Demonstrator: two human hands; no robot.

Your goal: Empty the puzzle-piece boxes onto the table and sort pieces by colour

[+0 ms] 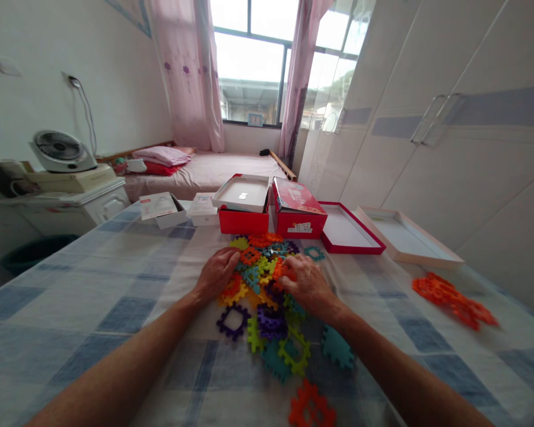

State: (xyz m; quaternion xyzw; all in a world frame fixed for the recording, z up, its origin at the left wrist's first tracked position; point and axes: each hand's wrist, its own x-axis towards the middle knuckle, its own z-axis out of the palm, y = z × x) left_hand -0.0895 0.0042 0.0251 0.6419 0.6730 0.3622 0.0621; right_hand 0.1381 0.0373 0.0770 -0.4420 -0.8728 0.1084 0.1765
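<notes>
A heap of coloured toothed square puzzle tiles [267, 279] lies on the checked tablecloth [115, 296]. My left hand [216, 274] rests palm down on the heap's left side, fingers curled over orange and yellow tiles. My right hand [303, 283] lies on the right side, its fingers pinched on an orange tile [279, 270]. Nearer me lie a purple tile [234, 321], green tile [295, 353], teal tile [338, 349] and red-orange tile [311, 406].
Behind the heap stand red boxes [244, 219] [298, 216], with a red lid [351, 234] and white lid [407, 240] to the right. Joined orange tiles [454, 299] lie far right. Small white boxes [162, 209], a fan [62, 151], a bed [213, 169] and wardrobe doors [449, 136] surround.
</notes>
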